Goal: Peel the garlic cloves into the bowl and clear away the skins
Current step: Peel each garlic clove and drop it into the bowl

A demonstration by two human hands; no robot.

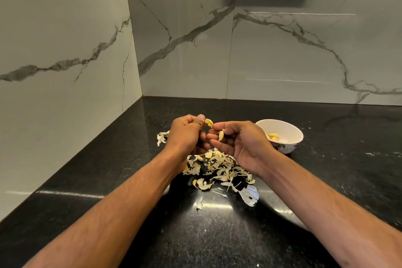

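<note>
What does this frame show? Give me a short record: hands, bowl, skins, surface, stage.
left hand: pinches a garlic clove
right hand: pulls at that clove, holds a second piece
bowl: white, right of the hands, some peeled cloves inside
skins: loose pile under the hands
counter: black stone
stage: peeling under way, skins not cleared

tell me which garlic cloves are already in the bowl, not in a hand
The pale peeled cloves lying inside the white bowl on the right. The other two are held: one at the left hand, one in the right hand.
</note>
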